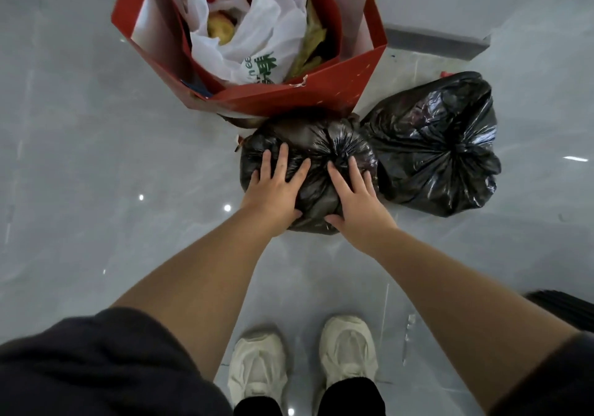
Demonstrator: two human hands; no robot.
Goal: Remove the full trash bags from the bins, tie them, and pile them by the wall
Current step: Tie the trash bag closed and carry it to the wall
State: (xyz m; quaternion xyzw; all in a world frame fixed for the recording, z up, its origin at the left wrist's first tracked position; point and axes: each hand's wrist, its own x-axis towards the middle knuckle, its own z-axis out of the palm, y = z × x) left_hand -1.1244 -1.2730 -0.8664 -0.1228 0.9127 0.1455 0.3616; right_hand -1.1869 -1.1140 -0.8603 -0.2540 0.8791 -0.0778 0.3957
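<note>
A small tied black trash bag sits on the grey floor in front of me. My left hand lies flat on its left side with fingers spread. My right hand lies flat on its right side, fingers straight, just below the knot. A second, larger tied black trash bag rests on the floor right beside it, touching it.
A red paper bag stuffed with white plastic bags and yellowish scraps stands just behind the small bag. The base of a grey wall runs at the back right. My white shoes stand below. A dark object shows at the right edge.
</note>
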